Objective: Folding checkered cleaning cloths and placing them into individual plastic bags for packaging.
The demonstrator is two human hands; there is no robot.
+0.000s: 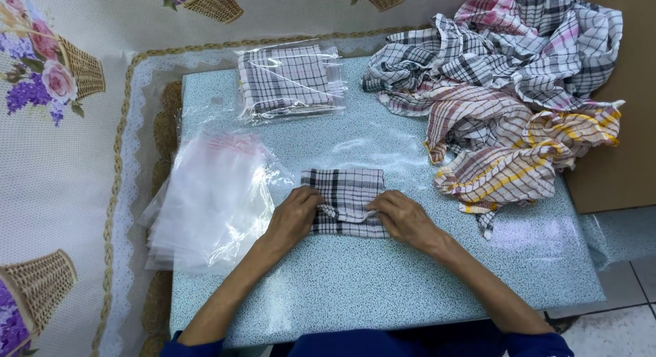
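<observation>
Both hands down on one folded checked cloth in the middle of the speckled counter: left hand pinching its left edge, right hand pinching the near right corner, fingers curled onto the fabric. Just left of the left hand, one loose stack of clear plastic bags, too many to count. Straight beyond both hands, one bagged checked cloth. Beyond and right of the right hand, one big heap of loose checked cloths, separate pieces hard to tell apart.
</observation>
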